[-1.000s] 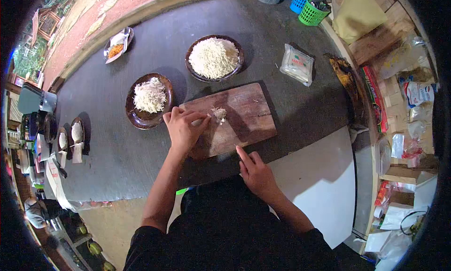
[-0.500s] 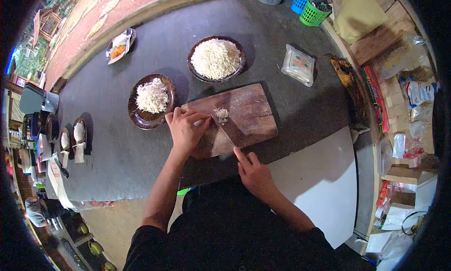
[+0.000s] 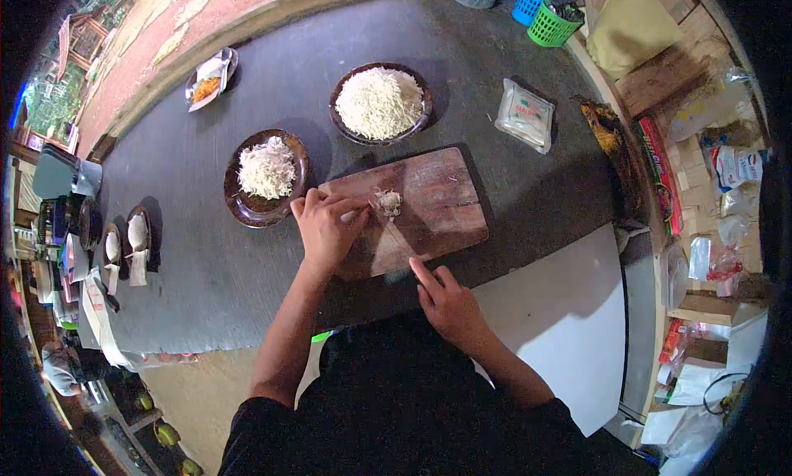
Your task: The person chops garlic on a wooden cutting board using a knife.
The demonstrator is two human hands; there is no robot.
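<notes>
A wooden cutting board [image 3: 445, 187] lies on the dark table in front of me. My right hand [image 3: 450, 307] is closed round the handle of a knife [image 3: 402, 240], whose thin blade slants up and left over the board. At the blade's far end sits a small heap of pale shreds [image 3: 388, 201]. My left hand [image 3: 328, 231] rests on the board's left part, fingers bent and pressed together beside the heap; what they pinch is too small to make out. Left of the board stands a brown plate [image 3: 239, 208] with white shreds [image 3: 266, 168] on it.
Behind the board is a larger brown bowl [image 3: 423, 117] heaped with white shreds. A sealed plastic packet [image 3: 525, 117] lies at the right. Small dishes [image 3: 140, 228] stand on the left, a plate with orange food [image 3: 206, 88] at the far left, green and blue baskets [image 3: 553, 24] at the back.
The knife blade has shifted very slightly by the small heap. Both hands are in almost the same place.
</notes>
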